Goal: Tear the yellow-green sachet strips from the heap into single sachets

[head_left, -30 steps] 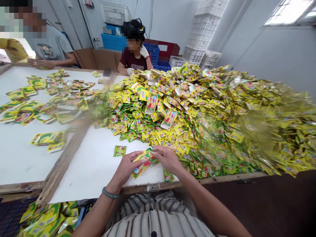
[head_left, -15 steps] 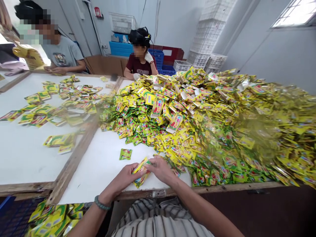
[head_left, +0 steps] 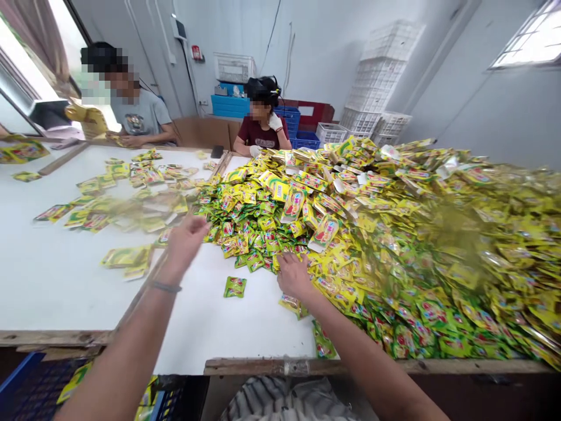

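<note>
My right hand reaches to the near edge of a heap of small yellow and green printed packets. Its fingers are apart and touch packets there; none is visibly gripped. My left hand, with a bracelet at the wrist, is raised near the heap's left edge. Those fingers are curled and smeared by motion, so whether they hold anything cannot be made out. A single green packet lies on the white tabletop between my hands.
Small printed boxes lie on top of the heap. A wooden strip divides the table, with more flat yellow packs left of it. Below is a blue basket holding yellow packs. Two people sit across the table. White crates are stacked behind.
My hands have parted and the yellow pack they held together is no longer in them. The left went up and left, the right forward to the heap. The view has shifted.
</note>
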The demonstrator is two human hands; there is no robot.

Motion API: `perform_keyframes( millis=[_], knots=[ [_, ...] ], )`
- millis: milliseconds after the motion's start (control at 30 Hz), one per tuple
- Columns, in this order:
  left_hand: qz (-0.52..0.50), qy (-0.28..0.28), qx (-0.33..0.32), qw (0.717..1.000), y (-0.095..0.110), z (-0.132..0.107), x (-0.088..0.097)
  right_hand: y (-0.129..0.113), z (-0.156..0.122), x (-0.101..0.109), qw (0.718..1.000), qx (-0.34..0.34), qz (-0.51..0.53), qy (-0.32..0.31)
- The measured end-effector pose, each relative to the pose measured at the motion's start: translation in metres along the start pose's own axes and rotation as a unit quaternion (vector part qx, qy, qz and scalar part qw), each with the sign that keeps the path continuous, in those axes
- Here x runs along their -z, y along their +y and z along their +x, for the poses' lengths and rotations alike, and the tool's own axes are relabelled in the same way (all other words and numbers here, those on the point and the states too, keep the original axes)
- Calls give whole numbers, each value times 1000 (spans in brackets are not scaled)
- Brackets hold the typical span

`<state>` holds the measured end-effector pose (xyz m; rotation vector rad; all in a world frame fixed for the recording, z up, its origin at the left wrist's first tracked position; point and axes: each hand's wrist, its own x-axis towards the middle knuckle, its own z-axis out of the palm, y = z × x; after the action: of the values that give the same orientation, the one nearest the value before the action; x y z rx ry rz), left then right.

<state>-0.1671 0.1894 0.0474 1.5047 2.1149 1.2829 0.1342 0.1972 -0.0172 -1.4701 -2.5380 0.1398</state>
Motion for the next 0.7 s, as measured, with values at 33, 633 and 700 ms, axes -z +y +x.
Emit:
perform_keyframes(
  millis=[33, 633, 700],
  knots=[
    [50, -30, 1, 998, -4, -8, -17, 0, 1, -2, 1000, 4, -20, -14],
    [16, -134, 89, 987, -34, -51, -68, 11, -6, -13, 997, 77, -5, -4],
    [-46, -117, 134, 983, -41, -63, -61, 5, -6, -11, 997, 80, 19, 10]
  ],
)
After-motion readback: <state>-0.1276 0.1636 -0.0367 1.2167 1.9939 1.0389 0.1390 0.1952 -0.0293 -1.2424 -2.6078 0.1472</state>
